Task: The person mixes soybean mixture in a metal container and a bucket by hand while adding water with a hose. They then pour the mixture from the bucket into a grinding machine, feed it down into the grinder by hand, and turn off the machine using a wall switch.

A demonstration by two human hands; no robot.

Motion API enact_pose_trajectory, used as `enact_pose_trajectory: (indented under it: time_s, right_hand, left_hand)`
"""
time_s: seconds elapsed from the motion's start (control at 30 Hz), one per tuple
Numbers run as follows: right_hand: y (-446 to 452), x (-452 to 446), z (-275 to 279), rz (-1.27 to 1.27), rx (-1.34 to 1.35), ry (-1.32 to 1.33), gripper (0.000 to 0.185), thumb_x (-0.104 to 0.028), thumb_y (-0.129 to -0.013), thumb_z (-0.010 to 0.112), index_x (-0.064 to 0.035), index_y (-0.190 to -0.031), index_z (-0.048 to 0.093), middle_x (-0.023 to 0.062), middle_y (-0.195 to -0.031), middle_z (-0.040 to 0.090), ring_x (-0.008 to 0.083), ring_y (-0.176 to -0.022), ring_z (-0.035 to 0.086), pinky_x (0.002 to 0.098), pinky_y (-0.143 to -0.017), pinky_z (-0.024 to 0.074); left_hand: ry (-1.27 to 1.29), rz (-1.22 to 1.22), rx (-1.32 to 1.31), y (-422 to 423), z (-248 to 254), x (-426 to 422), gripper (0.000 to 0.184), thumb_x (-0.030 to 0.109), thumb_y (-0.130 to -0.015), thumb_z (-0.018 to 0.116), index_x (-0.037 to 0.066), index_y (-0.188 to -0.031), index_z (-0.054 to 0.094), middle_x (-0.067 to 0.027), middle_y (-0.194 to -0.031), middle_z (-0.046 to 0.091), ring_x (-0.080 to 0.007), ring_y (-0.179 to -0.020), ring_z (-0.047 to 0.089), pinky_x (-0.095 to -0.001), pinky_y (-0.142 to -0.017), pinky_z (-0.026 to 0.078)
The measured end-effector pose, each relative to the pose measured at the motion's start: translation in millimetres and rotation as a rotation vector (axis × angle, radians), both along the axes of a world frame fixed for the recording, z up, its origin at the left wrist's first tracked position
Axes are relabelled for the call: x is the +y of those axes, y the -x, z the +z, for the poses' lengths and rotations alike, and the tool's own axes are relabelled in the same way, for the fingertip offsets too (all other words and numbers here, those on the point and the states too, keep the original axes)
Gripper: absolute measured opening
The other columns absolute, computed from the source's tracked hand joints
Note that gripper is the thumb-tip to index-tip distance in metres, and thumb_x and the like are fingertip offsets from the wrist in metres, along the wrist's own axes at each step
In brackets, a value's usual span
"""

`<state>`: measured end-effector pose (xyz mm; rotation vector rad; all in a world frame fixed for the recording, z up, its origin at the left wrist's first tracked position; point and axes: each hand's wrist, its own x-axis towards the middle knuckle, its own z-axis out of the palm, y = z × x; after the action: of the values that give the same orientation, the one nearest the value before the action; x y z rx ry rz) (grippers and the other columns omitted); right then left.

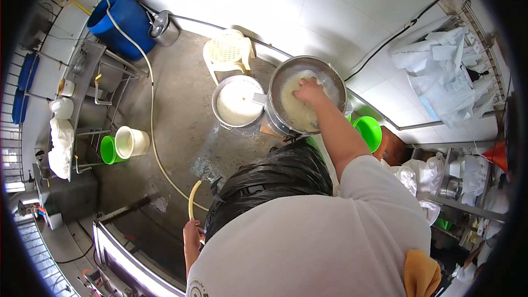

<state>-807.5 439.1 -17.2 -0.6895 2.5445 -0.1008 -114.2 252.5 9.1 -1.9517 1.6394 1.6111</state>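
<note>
My right hand [309,90] is down in a wide metal hopper [336,80], its fingers apart and partly sunk in a pale wet mash [291,109]. From the hopper's left side a short metal spout [259,99] reaches over a round metal pan [216,111], which holds whitish, foamy-looking stuff [236,100]. Low at my left side, my left hand [192,233] is closed around a pale yellow hose [192,201]. The hose's free end points up and away from me, above the floor.
A cream plastic chair [226,49] stands against the wall behind the pan. The long hose runs across the wet floor from a blue barrel [124,27]. White [133,142] and green [111,151] buckets sit at left; another green bucket [368,132] is right of the hopper.
</note>
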Motion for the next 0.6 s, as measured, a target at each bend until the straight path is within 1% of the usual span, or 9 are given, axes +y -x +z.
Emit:
enact_pose_trajectory:
  time_s: [0.03,0.1,0.17,0.2,0.27,0.3,0.4,0.47,0.6]
  right_hand:
    - [-9.0,-4.8,-16.9,-0.1,0.073,0.038,0.054,-0.039,-0.093,0.063,-0.011,-0.139,0.067,0.0213,-0.135,0.066,0.035,-0.148,0.039,0.0583,-0.113,0.0417]
    - [-30.8,-8.9,-25.7,-0.193,0.141,0.075,0.056,-0.046,-0.094,0.063,-0.0105,-0.137,0.067,0.0189,-0.132,0.068,0.0372,-0.155,0.028,0.0642,-0.114,0.0381]
    - [-52.4,-13.6,-1.7,-0.199,-0.006,0.063,0.069,-0.054,-0.092,0.065,-0.0151,-0.149,0.058,0.0182,-0.142,0.062,0.0407,-0.152,0.034,0.0596,-0.117,0.0383]
    - [-42.5,-8.3,-19.7,-0.196,-0.005,0.064,0.069,-0.054,-0.092,0.065,-0.0151,-0.149,0.058,0.0182,-0.142,0.062,0.0407,-0.152,0.034,0.0596,-0.117,0.0383]
    - [-6.2,7.4,-60.6,0.235,-0.326,-0.096,0.088,-0.059,-0.088,0.07,-0.0154,-0.159,0.044,0.0101,-0.164,0.041,0.0439,-0.141,0.049,0.0457,-0.114,0.0455]
    - [10.8,3.0,-53.8,0.239,-0.321,-0.097,0.088,-0.059,-0.088,0.07,-0.0154,-0.159,0.044,0.0101,-0.164,0.041,0.0439,-0.141,0.049,0.0457,-0.114,0.0455]
    - [27.5,13.6,-4.7,0.476,-0.688,-0.55,0.109,-0.051,-0.079,0.082,-0.0148,-0.166,0.027,0.0174,-0.17,0.025,0.0486,-0.138,0.051,0.0475,-0.116,0.044]
    - [-4.4,46.7,31.6,0.116,-0.11,-0.367,0.119,-0.044,-0.07,0.09,-0.0094,-0.164,0.028,0.0257,-0.152,0.051,0.052,-0.138,0.049,0.0461,-0.114,0.0465]
    - [-30.8,46.2,-12.4,-0.106,-0.023,-0.224,0.127,-0.034,-0.064,0.093,-0.0054,-0.165,0.022,0.0353,-0.15,0.048,0.0527,-0.138,0.049,0.0441,-0.114,0.0462]
  left_hand:
    - [0.006,-0.029,-0.002,-3.2,-4.5,-2.5,0.038,0.038,-0.106,0.049,0.005,-0.104,0.065,-0.0063,-0.062,0.053,-0.0184,-0.046,0.048,-0.0348,-0.044,0.04]
    - [0.011,-0.051,-0.007,-5.6,-5.7,-0.5,0.037,0.038,-0.106,0.049,0.005,-0.105,0.065,-0.0064,-0.061,0.053,-0.0185,-0.046,0.048,-0.0347,-0.044,0.04]
    - [0.031,-0.06,0.002,-2.7,-6.5,0.3,0.038,0.039,-0.107,0.048,0.005,-0.104,0.065,-0.0066,-0.062,0.053,-0.0183,-0.046,0.048,-0.0344,-0.043,0.039]
    - [0.038,-0.063,0.007,-1.4,-6.1,0.8,0.038,0.039,-0.107,0.048,0.005,-0.104,0.065,-0.0067,-0.062,0.053,-0.0183,-0.046,0.048,-0.0343,-0.043,0.039]
    - [0.036,-0.065,0.046,-4.6,-13.5,-0.1,0.039,0.04,-0.108,0.048,0.005,-0.104,0.065,-0.0069,-0.062,0.053,-0.018,-0.047,0.048,-0.0342,-0.044,0.04]
    - [0.035,-0.064,0.062,-4.6,-15.6,-1.6,0.039,0.04,-0.108,0.048,0.005,-0.104,0.065,-0.0069,-0.062,0.054,-0.0179,-0.047,0.048,-0.0342,-0.044,0.04]
    - [0.02,-0.099,0.034,-7.2,-15.9,-0.3,0.04,0.041,-0.108,0.048,0.005,-0.104,0.065,-0.0073,-0.062,0.054,-0.018,-0.045,0.048,-0.0348,-0.042,0.039]
    - [0.013,-0.108,0.055,-10.6,-20.3,-2.0,0.04,0.041,-0.108,0.048,0.005,-0.105,0.064,-0.0077,-0.061,0.053,-0.0185,-0.044,0.047,-0.0355,-0.041,0.038]
    - [0.007,-0.139,0.105,-17.5,-32.8,-10.6,0.039,0.041,-0.108,0.048,0.004,-0.105,0.062,-0.0085,-0.06,0.052,-0.019,-0.041,0.046,-0.0368,-0.039,0.038]
